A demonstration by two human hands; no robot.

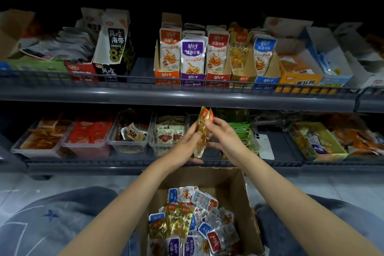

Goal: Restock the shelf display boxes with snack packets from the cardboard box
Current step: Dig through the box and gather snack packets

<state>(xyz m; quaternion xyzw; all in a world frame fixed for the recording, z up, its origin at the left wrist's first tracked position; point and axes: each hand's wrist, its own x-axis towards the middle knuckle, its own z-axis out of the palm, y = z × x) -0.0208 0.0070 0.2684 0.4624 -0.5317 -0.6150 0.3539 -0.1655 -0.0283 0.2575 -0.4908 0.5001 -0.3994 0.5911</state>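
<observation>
Two hands meet on a small stack of gold snack packets (202, 131), held upright above the cardboard box (232, 178) and in front of the lower shelf. The left hand (186, 144) grips the stack's lower half, and the right hand (225, 137) pinches it near the top. They look to be squaring the stack. It would go best with the edges levelled and the printed faces all one way. The stack could then be slid upright behind the packets already standing in the gold display box (243, 78) on the upper shelf (187, 93).

The cardboard box holds a loose heap of packets (187, 220) in gold, blue, red and purple. On the upper shelf, orange, purple, gold and blue display boxes stand side by side, each with upright packets. Below, clear plastic bins (128, 148) hold other snacks.
</observation>
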